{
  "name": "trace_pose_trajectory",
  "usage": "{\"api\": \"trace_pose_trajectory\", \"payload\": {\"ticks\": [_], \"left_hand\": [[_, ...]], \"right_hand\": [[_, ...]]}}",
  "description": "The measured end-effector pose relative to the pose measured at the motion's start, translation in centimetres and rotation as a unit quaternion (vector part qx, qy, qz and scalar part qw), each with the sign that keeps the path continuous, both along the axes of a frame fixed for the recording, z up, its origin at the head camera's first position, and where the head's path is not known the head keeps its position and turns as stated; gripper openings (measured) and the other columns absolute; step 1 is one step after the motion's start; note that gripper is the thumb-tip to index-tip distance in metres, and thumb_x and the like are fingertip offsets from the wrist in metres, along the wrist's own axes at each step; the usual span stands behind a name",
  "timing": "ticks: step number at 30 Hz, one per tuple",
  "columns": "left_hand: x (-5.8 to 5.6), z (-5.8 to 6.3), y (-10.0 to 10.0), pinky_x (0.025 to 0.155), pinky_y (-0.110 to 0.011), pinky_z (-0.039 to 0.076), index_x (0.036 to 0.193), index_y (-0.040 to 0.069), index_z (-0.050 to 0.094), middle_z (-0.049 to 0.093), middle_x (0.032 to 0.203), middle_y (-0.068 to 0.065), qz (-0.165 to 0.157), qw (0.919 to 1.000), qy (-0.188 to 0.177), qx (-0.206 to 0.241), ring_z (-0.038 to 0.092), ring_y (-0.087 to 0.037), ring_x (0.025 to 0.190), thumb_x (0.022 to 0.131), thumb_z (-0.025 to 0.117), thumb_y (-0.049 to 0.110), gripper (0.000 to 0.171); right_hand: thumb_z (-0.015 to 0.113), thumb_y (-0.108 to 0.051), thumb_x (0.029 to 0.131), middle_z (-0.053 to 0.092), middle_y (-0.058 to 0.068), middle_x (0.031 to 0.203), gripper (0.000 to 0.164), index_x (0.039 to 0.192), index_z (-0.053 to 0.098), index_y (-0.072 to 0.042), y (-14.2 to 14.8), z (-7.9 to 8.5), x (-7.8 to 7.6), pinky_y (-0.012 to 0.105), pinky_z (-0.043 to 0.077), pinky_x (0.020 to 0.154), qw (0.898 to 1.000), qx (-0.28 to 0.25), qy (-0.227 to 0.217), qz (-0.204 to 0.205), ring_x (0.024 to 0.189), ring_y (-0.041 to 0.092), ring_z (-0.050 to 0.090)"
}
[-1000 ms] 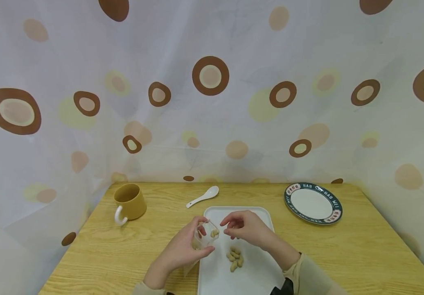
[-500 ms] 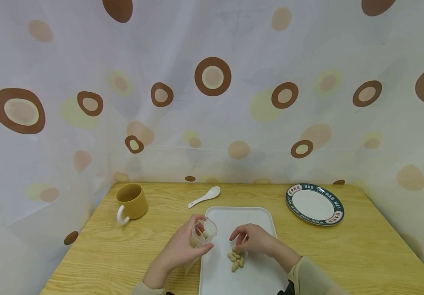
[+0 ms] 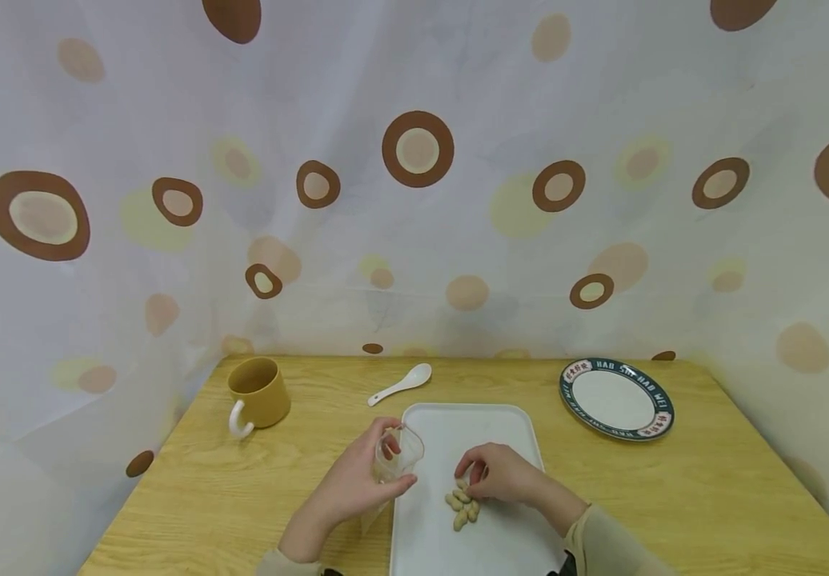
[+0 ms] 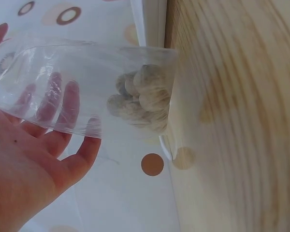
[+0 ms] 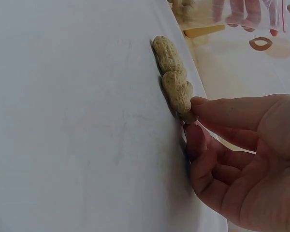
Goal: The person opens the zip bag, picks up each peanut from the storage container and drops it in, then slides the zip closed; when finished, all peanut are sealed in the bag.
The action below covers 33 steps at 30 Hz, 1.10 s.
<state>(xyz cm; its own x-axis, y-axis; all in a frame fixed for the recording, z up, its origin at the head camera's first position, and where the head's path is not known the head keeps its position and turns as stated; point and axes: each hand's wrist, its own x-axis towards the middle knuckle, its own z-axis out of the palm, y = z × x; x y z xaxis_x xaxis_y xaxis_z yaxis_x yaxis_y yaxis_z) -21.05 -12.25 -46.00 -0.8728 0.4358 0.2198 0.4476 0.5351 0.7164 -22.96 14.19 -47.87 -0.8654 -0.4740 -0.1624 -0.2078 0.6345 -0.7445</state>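
Note:
A clear plastic zip bag [image 3: 409,458], its mouth spread wide, is held by my left hand [image 3: 352,486] over the left edge of the white tray [image 3: 479,552]. In the left wrist view several peanuts [image 4: 144,96] lie at the bag's bottom, and my fingers show through the film. A small pile of peanuts [image 3: 461,520] rests on the tray. At the pile's far side, my right hand [image 3: 506,478] has its thumb and fingertips on a peanut [image 5: 189,116], pinching its end. Two more peanuts [image 5: 170,58] line up beyond it in the right wrist view.
A yellow mug [image 3: 263,404] with a white handle stands at the back left of the wooden table [image 3: 242,496]. Behind the tray lies a white spoon [image 3: 403,382]. At the back right is a green-rimmed plate [image 3: 612,400]. A patterned curtain [image 3: 472,240] surrounds the table.
My right hand has moved from beside the bag's mouth down to the peanut pile. A peanut seen near the mouth has dropped deeper into the bag. The left hand stays nearly in place.

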Motion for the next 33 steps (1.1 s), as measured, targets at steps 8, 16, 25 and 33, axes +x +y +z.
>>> {"api": "trace_pose_trajectory", "payload": {"ticks": [8,16,25,33], "left_hand": [[-0.1,-0.1,0.4,0.081,-0.033,0.048,0.134,0.013,0.044,0.062,0.103,-0.008,-0.001,1.0000,-0.002,0.008,0.058,-0.017,0.096,0.083,0.079,0.034,0.065],[0.1,-0.4,0.5,0.081,-0.032,0.048,0.133,0.015,0.043,0.061,0.103,-0.006,-0.001,0.9999,-0.017,0.001,0.058,-0.017,0.096,0.083,0.078,0.034,0.064],[-0.2,-0.3,0.5,0.081,-0.034,0.048,0.134,0.016,0.043,0.062,0.104,-0.008,-0.003,0.9998,-0.018,-0.005,0.059,-0.018,0.097,0.083,0.078,0.034,0.064],[-0.2,-0.1,0.6,0.080,-0.033,0.048,0.133,0.017,0.043,0.062,0.103,-0.008,-0.003,0.9997,-0.020,-0.009,0.059,-0.019,0.096,0.083,0.078,0.034,0.064]], "right_hand": [[0.077,-0.003,0.081,0.060,-0.001,0.072,0.018,0.097,0.071,-0.009,0.7,0.3,-0.2,0.025,0.042,0.059,1.000,0.010,0.009,-0.006,0.067,0.016,0.053],[0.077,-0.008,0.082,0.061,-0.002,0.076,0.019,0.100,0.073,-0.009,1.5,0.8,-0.4,0.026,0.045,0.057,1.000,-0.010,0.006,-0.025,0.065,0.014,0.055],[0.073,-0.009,0.087,0.063,0.001,0.078,0.024,0.110,0.070,-0.002,1.2,3.7,-0.6,0.027,0.052,0.062,0.996,-0.076,0.019,-0.029,0.071,0.021,0.064],[0.073,-0.011,0.089,0.063,0.001,0.081,0.021,0.109,0.070,-0.008,-0.5,6.3,0.0,0.026,0.051,0.065,0.995,-0.100,0.019,-0.016,0.074,0.020,0.063]]}}
